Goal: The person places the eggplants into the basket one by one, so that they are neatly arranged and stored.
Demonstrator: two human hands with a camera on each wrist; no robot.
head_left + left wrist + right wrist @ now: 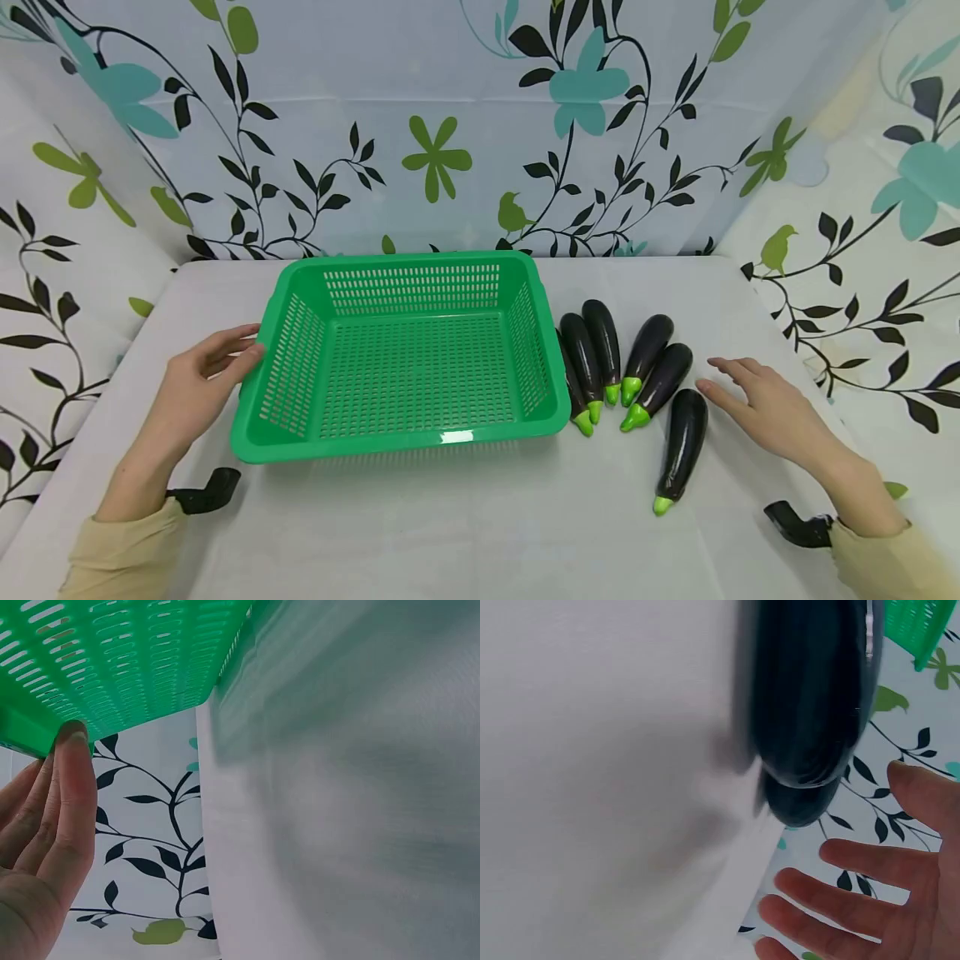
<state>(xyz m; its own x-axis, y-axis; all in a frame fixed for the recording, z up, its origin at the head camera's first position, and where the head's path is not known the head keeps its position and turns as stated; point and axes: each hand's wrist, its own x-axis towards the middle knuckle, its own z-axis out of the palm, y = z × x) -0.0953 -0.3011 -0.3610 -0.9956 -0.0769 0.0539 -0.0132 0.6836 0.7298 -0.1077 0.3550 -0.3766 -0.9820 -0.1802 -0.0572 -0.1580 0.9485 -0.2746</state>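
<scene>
Right grip (772, 412): empty, fingers extended, toward the surface's (480, 533) right edge. Nearest eggplant (682, 446): just left of it, apart; long axis roughly far-to-near, green stem end toward near edge. Left grip (198, 375): fingers extended, touching basket's (360, 447) left rim, farther off.

- Left hand (204, 375): its fingertips touched the rim of the green basket (416, 375), which stood right of them.
- Right hand (776, 412): one eggplant (682, 446) lay just left of its fingers.
- Farther left of those fingers, five more eggplants (602, 342) lay.
</scene>
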